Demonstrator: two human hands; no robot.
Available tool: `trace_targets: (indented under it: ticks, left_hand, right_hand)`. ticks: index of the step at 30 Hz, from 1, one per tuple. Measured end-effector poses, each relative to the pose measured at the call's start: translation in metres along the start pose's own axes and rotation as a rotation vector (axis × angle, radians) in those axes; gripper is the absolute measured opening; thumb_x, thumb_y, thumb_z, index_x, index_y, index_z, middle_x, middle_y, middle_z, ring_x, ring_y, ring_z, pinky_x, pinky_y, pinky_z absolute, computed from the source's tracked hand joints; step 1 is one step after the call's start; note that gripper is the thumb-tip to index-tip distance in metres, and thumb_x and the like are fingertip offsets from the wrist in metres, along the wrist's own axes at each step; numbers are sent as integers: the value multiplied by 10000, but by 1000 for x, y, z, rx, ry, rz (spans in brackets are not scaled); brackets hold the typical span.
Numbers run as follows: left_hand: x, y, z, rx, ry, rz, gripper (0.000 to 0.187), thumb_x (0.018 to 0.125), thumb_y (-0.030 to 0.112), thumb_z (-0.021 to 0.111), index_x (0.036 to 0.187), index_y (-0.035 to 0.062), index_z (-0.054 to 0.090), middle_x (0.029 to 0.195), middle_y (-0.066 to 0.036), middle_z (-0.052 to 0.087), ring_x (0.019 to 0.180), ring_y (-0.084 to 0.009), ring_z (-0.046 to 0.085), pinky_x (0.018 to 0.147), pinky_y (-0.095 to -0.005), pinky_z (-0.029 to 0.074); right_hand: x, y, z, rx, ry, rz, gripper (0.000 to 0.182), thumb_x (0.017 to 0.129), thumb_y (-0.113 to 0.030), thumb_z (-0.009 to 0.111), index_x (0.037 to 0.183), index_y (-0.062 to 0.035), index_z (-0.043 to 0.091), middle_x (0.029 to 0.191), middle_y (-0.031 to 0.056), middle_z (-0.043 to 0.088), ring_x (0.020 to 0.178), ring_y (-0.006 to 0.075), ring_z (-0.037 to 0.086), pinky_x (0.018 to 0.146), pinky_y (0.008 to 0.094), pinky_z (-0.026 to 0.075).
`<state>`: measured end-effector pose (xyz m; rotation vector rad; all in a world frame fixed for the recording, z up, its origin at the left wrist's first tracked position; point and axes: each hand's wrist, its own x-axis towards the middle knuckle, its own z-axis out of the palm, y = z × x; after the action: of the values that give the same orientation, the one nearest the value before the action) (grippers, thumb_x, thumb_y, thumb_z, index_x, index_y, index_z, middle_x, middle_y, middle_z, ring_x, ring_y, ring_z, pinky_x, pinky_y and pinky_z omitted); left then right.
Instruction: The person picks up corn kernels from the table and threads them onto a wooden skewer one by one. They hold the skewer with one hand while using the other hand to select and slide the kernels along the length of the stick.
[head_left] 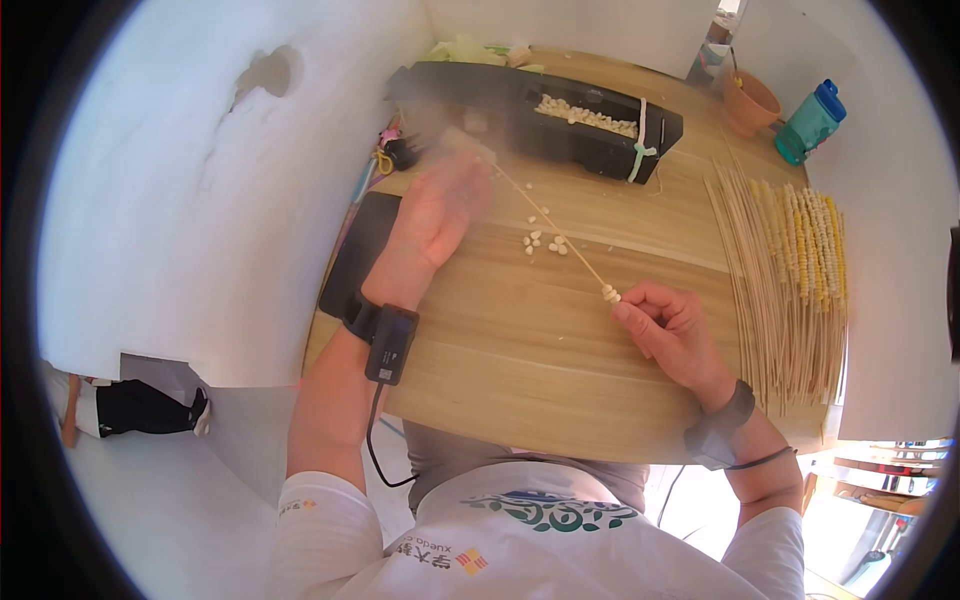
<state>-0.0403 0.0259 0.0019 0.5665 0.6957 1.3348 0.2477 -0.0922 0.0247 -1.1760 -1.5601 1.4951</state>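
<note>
A thin wooden stick (553, 228) slants over the table between my two hands. At its upper end is my left hand (440, 205), the fingers hazy but seemingly closed round the stick. My right hand (672, 330) pinches at the lower end, thumb against forefinger, where a few small pale kernel-like pieces (611, 293) are threaded. Just what lies between those fingertips is partly hidden. Several loose pale pieces (558, 245) lie on the wooden table (500, 340) below the stick. Beyond them, a black trough (610, 155) holds many more such pieces (585, 115).
Bare sticks (745, 290) lie at the right beside sticks threaded with yellow and white pieces (810, 240). A teal bottle (810, 125) and a terracotta pot (750, 103) stand at the back right. By my left forearm is a dark flat object (360, 255). Another person's leg (150, 407) shows far left.
</note>
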Motion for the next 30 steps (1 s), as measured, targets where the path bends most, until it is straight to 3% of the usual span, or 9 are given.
trace_targets:
  ticks: [9,30]
  left_hand:
    - [-2,0,1,69,21,20,142,945,158,613,1009,38,650,1029,-85,677,781,-94,571,745,-243,502]
    - [-2,-1,-1,77,1,19,159,962,160,587,1046,35,637,1034,-77,672,778,-77,585,731,-236,504]
  right_hand:
    - [0,3,-1,3,-7,2,164,972,-157,588,884,-20,607,573,-101,426,501,-14,323,447,194,232]
    - [1,5,0,0,-4,-4,162,970,-148,589,876,-17,606,568,-97,426,498,-11,320,442,198,228]
